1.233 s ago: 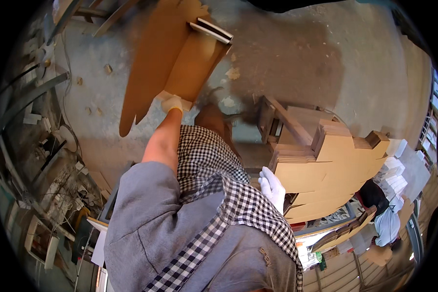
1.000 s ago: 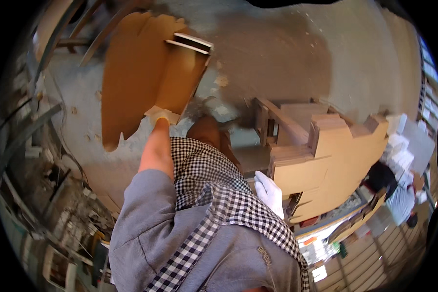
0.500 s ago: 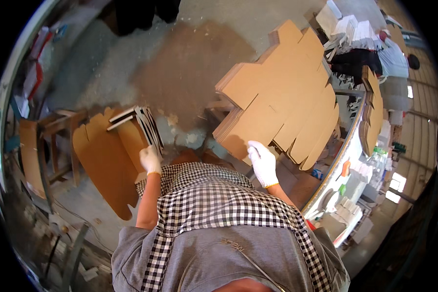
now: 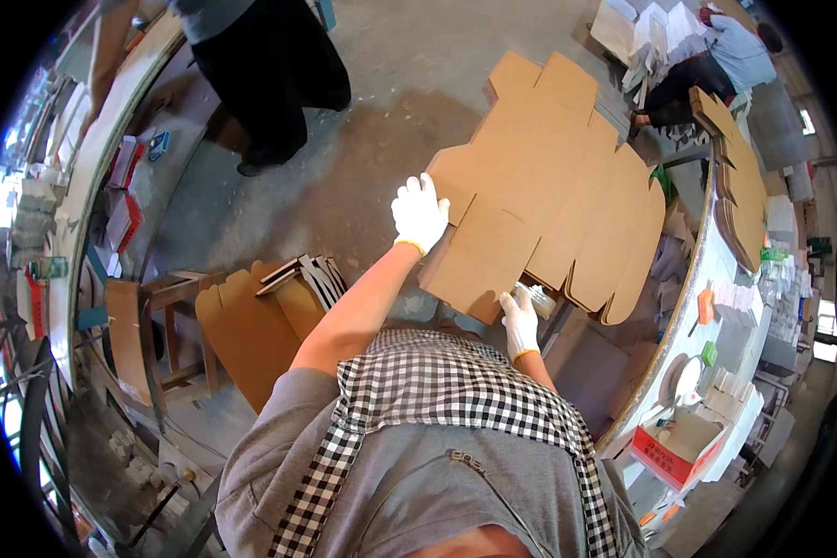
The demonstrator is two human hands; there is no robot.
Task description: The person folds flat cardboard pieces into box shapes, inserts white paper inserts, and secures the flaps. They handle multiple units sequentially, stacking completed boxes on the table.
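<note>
A stack of flat brown cardboard box blanks [image 4: 530, 177], cut with slots and tabs, lies in front of me to the right. My left hand [image 4: 420, 212], in a white glove, reaches to the left edge of the stack with its fingers spread. My right hand [image 4: 520, 323], gloved too, is at the near edge by a notch, thumb and fingers apart; whether it touches the cardboard is unclear. Left of my left forearm stands a folded cardboard piece [image 4: 251, 339], with black-and-white strips [image 4: 321, 279] at its upper end.
A wooden stool-like frame [image 4: 181, 325] stands at the left. On the right, a long table [image 4: 656, 363] holds a red and white box [image 4: 679, 451] and more cardboard blanks [image 4: 739, 186]. A person in dark trousers [image 4: 270, 74] stands far left; another person [image 4: 735, 60] bends at the far right.
My left hand has gone from the folded cardboard on the left across to the stack's left edge. My right hand stays by the near edge. The view has shifted, showing more of the standing person.
</note>
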